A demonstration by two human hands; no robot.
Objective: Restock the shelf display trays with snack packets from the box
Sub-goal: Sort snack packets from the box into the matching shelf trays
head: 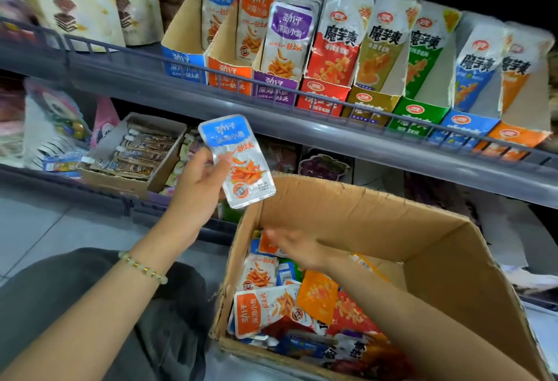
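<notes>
My left hand [197, 190] pinches a glossy silver foil packet with a blue top [238, 160], held upright in the air below the upper shelf's blue cardboard display tray [184, 65]. My right hand [291, 248] reaches into the brown corrugated cardboard box [377, 211], over crinkly loose packets [265, 305]. Blur hides whether its fingers grip anything.

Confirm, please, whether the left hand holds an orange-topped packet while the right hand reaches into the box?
Not quite: the head view shows the packet in the left hand is blue-topped, not orange; the right hand does reach into the box.
</notes>
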